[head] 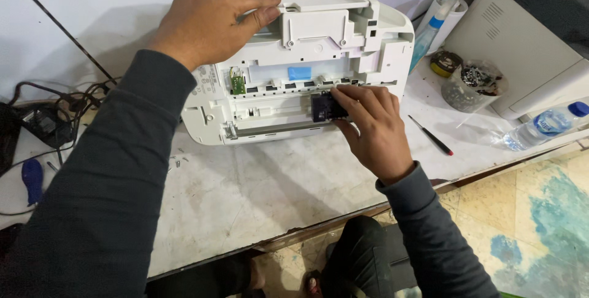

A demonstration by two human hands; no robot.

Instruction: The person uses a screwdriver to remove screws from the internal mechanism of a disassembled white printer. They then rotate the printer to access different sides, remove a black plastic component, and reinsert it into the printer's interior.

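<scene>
Two hands, left hand point(208, 25) flat on one white printer point(300, 65), right hand point(368, 123) pinching one dark carriage point(325, 106)

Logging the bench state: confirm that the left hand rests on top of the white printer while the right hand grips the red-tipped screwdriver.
Not quite. In the head view the right hand grips the dark carriage block inside the white printer; the red-tipped screwdriver lies untouched on the bench. The left hand does rest on top.

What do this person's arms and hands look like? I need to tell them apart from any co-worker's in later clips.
Both arms wear long dark grey sleeves of a soft, plain fabric, with no print or markings showing, ending at the wrists in snug cuffs. The left hand and right hand are bare: no gloves, and no rings, watch or bands show in this view.
</scene>
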